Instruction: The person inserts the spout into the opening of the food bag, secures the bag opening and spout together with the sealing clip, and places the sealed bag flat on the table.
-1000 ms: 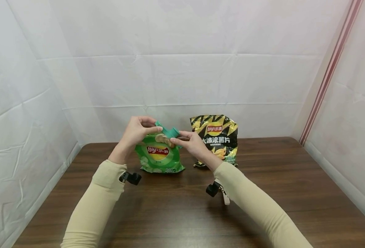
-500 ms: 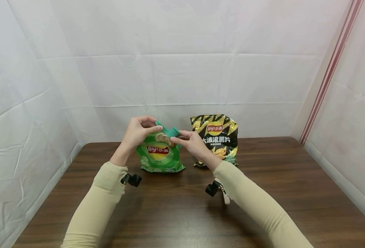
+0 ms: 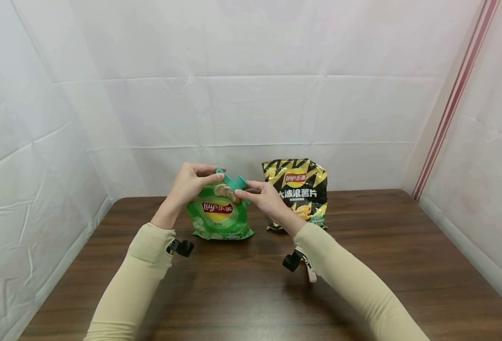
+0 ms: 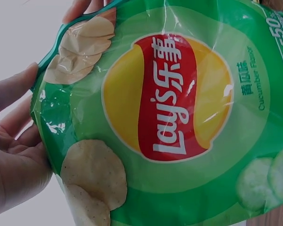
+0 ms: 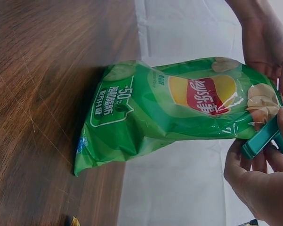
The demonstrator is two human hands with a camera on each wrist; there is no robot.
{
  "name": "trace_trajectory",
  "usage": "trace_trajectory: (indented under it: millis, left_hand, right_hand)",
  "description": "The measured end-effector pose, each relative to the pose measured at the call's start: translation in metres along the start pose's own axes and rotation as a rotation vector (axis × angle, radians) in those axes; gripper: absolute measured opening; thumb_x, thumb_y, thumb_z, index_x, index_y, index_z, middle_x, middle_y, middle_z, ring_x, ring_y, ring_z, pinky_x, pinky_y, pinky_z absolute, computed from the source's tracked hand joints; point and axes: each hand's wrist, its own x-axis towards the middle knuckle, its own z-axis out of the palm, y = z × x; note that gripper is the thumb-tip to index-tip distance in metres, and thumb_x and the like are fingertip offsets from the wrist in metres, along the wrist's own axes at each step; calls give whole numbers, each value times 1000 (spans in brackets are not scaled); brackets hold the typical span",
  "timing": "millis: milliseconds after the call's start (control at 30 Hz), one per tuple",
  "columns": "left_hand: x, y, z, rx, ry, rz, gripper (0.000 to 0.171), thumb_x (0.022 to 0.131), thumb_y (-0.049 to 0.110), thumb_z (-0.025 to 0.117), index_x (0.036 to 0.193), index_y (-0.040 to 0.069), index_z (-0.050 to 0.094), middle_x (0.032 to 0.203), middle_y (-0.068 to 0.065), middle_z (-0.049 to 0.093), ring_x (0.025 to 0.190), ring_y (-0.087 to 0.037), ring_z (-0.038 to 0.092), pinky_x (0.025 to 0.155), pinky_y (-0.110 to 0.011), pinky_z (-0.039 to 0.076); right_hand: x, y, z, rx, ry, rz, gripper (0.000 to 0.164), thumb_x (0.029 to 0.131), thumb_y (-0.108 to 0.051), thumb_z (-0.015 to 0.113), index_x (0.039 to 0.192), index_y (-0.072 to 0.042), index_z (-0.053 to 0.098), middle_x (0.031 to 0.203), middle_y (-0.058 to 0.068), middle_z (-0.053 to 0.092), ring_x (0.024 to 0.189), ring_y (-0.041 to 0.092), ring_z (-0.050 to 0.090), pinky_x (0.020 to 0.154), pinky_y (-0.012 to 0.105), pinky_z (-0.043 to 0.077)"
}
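A green Lay's chip bag (image 3: 219, 220) stands on the table with its top tilted down to the right. Across that top lies a teal bag clip (image 3: 236, 183). My left hand (image 3: 184, 182) pinches the clip's left end at the bag's upper corner, thumb in front. Thumb and fingers of my right hand (image 3: 268, 199) pinch the clip's other end. In the right wrist view the clip (image 5: 261, 139) sits along the bag's upper edge, with my right fingers wrapped behind it. From the left wrist, the bag front (image 4: 169, 99) fills most of the view.
A black and yellow Lay's bag (image 3: 295, 177) stands upright just to the right, partly behind my right hand. The dark wooden table (image 3: 242, 293) ends at a white cloth backdrop (image 3: 251, 109) behind both bags.
My left fingers have shifted slightly to the right, covering more of the clip's left end. My right hand holds its place, and the bags stand nearly as before.
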Motion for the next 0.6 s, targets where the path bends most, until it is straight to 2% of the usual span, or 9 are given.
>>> trace_trajectory:
  millis: [133, 300, 367, 467, 600]
  left_hand:
    - [2, 4, -1, 40, -27, -10, 33, 89, 33, 67, 110, 8, 72, 112, -11, 69, 102, -22, 64, 77, -30, 53]
    - [4, 9, -1, 94, -40, -23, 35, 90, 33, 65, 112, 6, 71, 115, -14, 68, 105, -25, 62, 85, -39, 51]
    - [5, 8, -1, 93, -45, -22, 36, 90, 33, 65, 112, 5, 71, 114, -14, 68, 104, -25, 63, 84, -38, 51]
    - [0, 18, -2, 104, -50, -22, 34, 91, 27, 64, 112, 1, 70, 111, -18, 68, 98, -25, 63, 80, -36, 52]
    - [0, 16, -2, 119, -37, -7, 33, 91, 28, 65, 111, 3, 70, 108, -17, 69, 91, -25, 64, 75, -35, 52]
  right_hand:
    - [1, -2, 0, -11, 4, 9, 37, 90, -29, 66, 124, -13, 64, 114, 9, 68, 110, 20, 62, 89, 41, 50]
    - [2, -3, -1, 8, 19, 16, 37, 90, -28, 66, 124, -13, 64, 113, 9, 68, 106, 20, 62, 91, 45, 49]
    - [2, -2, -1, 21, 15, 18, 37, 91, -28, 65, 124, -13, 64, 113, 9, 68, 104, 20, 63, 91, 46, 49]
    - [3, 0, -1, 35, -3, 11, 36, 92, -27, 64, 125, -13, 63, 113, 10, 68, 102, 19, 63, 88, 42, 51]
    - [2, 1, -2, 40, -15, -7, 35, 92, -26, 63, 125, -13, 63, 114, 10, 67, 106, 19, 62, 88, 38, 51]
